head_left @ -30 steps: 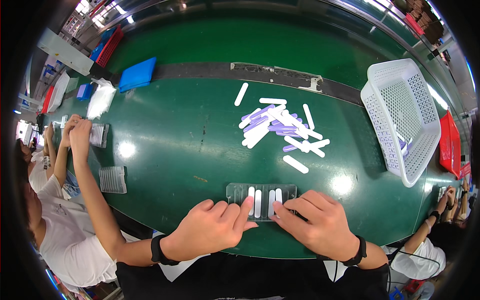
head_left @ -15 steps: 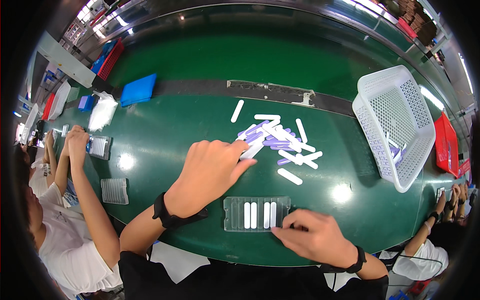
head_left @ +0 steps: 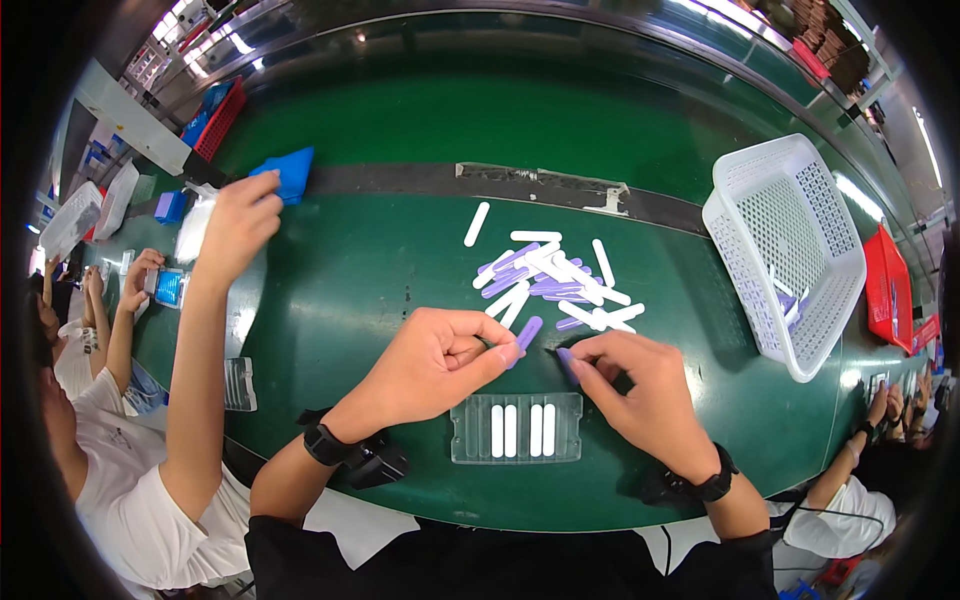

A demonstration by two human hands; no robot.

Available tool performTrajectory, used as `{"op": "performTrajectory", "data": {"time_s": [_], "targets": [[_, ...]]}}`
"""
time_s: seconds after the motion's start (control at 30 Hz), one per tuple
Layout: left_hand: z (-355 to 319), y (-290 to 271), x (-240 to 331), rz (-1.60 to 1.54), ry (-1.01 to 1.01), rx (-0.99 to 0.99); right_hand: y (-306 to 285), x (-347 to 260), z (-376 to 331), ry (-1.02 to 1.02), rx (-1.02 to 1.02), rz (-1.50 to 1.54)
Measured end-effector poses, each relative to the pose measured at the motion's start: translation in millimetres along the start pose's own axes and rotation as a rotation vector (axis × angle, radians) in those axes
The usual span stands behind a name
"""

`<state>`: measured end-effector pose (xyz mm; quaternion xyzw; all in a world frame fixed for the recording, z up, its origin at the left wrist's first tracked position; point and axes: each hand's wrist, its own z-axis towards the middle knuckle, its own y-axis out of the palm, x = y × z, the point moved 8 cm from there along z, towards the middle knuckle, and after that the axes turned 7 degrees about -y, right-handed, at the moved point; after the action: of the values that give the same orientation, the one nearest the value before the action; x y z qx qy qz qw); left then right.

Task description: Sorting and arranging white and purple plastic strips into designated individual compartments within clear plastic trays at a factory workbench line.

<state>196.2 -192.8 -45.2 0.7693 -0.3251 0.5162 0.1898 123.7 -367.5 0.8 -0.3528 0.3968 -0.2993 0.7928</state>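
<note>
Pinched between thumb and fingers, a flat purple strip with rounded ends sticks up from my left hand. My right hand grips another purple strip, partly hidden by its fingers. The two hands face each other, a small gap apart, just beyond a clear plastic tray. Several white strips lie upright side by side in the tray's grooves, in two pairs. Beyond my hands spreads a loose pile of white and purple strips.
At the right stands a white perforated basket with some strips inside, and a red bin beside it. On the left, a co-worker's hand touches a blue folded piece. Another clear tray lies near that arm.
My left hand has drawn back from the pile with a purple strip. My right hand has risen from the tray, now holding one too. The white strip lying nearest me is gone from the table.
</note>
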Motion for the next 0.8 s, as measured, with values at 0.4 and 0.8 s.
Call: {"op": "performTrajectory", "data": {"time_s": [0.4, 0.8], "targets": [[-10, 26, 7, 0.022, 0.048, -0.068, 37, 13, -28, 0.584, 0.163, 1.142], [-6, 31, 2, 0.025, 0.090, -0.013, 30, 23, -30, 0.656, 0.156, 1.062]]}}
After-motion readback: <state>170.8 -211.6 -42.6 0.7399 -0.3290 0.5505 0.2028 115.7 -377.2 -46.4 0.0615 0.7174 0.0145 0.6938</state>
